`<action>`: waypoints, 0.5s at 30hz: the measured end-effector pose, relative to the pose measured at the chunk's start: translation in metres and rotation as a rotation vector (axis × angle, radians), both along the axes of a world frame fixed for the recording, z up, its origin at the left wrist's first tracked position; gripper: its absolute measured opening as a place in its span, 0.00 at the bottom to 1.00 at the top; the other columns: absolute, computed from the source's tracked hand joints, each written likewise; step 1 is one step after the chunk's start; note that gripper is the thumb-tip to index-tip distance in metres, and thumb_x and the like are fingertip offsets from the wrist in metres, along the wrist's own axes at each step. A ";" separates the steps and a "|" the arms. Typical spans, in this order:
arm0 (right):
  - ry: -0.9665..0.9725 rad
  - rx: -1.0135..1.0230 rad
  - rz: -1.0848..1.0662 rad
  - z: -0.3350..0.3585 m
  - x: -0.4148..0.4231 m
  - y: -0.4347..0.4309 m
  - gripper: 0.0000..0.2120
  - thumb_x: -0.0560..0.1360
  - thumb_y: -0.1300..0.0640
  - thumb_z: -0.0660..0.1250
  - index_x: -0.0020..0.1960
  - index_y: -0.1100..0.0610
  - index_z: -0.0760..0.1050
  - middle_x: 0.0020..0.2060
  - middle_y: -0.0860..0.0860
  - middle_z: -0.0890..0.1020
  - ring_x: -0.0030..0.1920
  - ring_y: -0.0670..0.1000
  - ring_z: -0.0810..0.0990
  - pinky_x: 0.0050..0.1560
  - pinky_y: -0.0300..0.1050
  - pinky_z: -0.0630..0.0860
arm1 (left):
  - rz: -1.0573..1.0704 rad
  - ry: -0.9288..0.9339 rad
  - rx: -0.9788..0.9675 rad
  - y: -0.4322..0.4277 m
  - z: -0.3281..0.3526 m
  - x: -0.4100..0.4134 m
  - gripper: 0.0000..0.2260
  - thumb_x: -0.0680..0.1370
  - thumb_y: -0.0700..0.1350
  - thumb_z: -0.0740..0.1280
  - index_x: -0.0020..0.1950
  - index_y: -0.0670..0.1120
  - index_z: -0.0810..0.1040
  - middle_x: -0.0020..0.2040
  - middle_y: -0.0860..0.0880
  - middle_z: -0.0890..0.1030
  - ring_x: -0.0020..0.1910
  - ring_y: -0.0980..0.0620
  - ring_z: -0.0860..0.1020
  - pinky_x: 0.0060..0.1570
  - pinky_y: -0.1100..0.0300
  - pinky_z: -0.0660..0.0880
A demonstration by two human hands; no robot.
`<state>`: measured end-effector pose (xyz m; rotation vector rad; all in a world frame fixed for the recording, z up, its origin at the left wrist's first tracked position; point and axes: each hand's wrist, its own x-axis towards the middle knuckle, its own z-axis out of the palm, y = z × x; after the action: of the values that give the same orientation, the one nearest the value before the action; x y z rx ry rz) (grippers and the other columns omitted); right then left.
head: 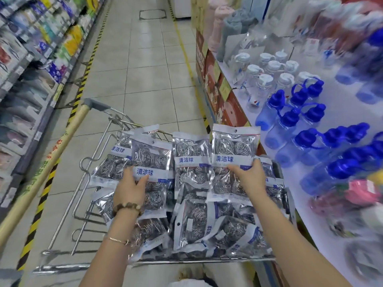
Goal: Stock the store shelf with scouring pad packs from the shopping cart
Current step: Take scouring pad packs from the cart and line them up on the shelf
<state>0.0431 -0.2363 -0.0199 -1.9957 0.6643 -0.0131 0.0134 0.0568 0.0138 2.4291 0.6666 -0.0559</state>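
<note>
One shopping cart (186,261) at six o'clock is holding roughly ten scouring pad packs (190,158), overlaps hiding the exact count. About nine white-capped bottles (273,66) are standing at two o'clock; at least ten blue-capped bottles (290,119) are blurring at three o'clock.

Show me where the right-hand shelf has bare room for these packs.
Bare white shelf lies along the near edge, between the cart and the pink items. Another patch opens beyond the blue-capped bottles. The cart is heaped with scouring pad packs; the left hand and right hand each grip one.
</note>
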 end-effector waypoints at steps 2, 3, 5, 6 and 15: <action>-0.056 0.031 -0.026 0.017 -0.007 -0.003 0.28 0.64 0.45 0.77 0.56 0.56 0.69 0.50 0.52 0.80 0.49 0.54 0.79 0.49 0.50 0.76 | 0.008 -0.095 -0.039 0.000 0.021 -0.006 0.23 0.77 0.51 0.62 0.69 0.44 0.63 0.47 0.46 0.77 0.34 0.50 0.74 0.31 0.61 0.64; -0.084 0.046 -0.035 0.024 -0.010 -0.003 0.26 0.65 0.46 0.77 0.55 0.56 0.70 0.49 0.51 0.80 0.48 0.53 0.79 0.49 0.49 0.76 | 0.012 -0.151 -0.062 -0.001 0.031 -0.008 0.23 0.77 0.51 0.62 0.69 0.44 0.63 0.53 0.44 0.77 0.40 0.46 0.75 0.34 0.59 0.65; -0.138 0.067 -0.049 0.035 -0.019 -0.002 0.24 0.66 0.48 0.77 0.55 0.56 0.71 0.47 0.51 0.80 0.47 0.52 0.78 0.47 0.47 0.75 | -0.001 -0.256 -0.142 -0.004 0.046 -0.010 0.22 0.77 0.49 0.63 0.69 0.44 0.63 0.52 0.46 0.76 0.43 0.46 0.75 0.36 0.58 0.66; -0.164 0.069 -0.054 0.040 -0.024 -0.001 0.23 0.66 0.49 0.77 0.54 0.56 0.72 0.47 0.51 0.80 0.46 0.52 0.79 0.46 0.45 0.74 | -0.016 -0.287 -0.204 -0.006 0.050 -0.009 0.20 0.78 0.48 0.63 0.67 0.44 0.64 0.46 0.50 0.73 0.39 0.49 0.74 0.33 0.60 0.67; -0.240 -0.012 -0.162 0.057 -0.090 0.007 0.26 0.62 0.42 0.77 0.56 0.52 0.77 0.46 0.45 0.83 0.48 0.47 0.80 0.52 0.49 0.78 | -0.250 -0.177 -0.620 -0.041 0.055 -0.014 0.20 0.79 0.46 0.61 0.70 0.45 0.62 0.56 0.54 0.70 0.54 0.52 0.72 0.51 0.58 0.68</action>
<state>-0.0472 -0.2297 0.0369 -1.9080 0.6687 -0.3492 -0.0009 0.0154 0.0688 1.8726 0.2130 -0.1271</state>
